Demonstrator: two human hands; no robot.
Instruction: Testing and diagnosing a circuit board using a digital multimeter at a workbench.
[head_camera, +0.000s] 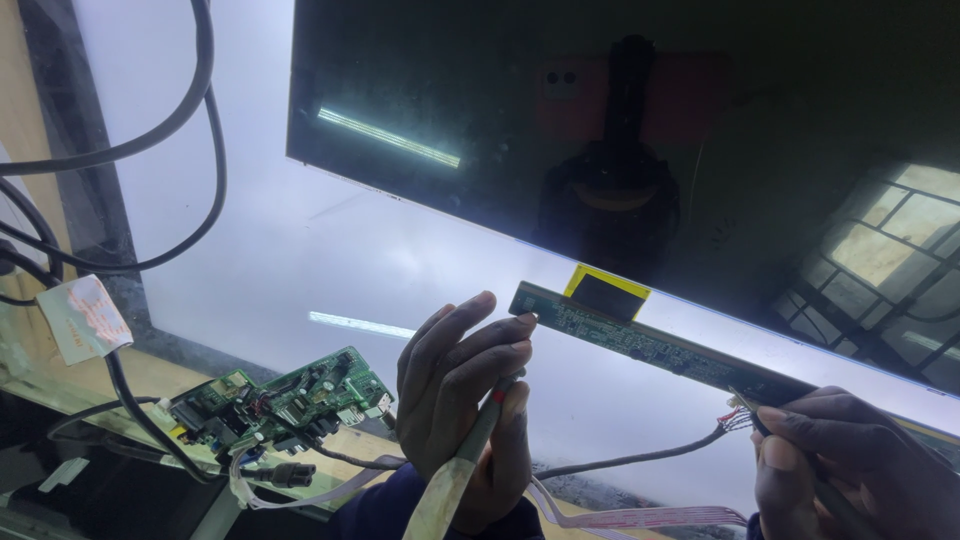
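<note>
A dark glossy display panel (640, 130) lies over a bright white backlit surface (300, 250). Along its near edge runs a narrow green driver board (650, 345), joined to the panel by a yellow-edged flex tab (607, 292). My left hand (465, 405) grips a long probe-like tool (470, 450) with a pale handle, its fingertips touching the strip's left end. My right hand (850, 460) pinches a thin dark tool (775, 425) at the small wire connector (735, 415) on the strip's right part.
A green circuit board (285, 400) with components and cables sits at lower left. Thick black cables (190, 110) loop across the upper left, one bearing a paper tag (85, 315). A pink ribbon cable (640, 518) lies near the bottom edge.
</note>
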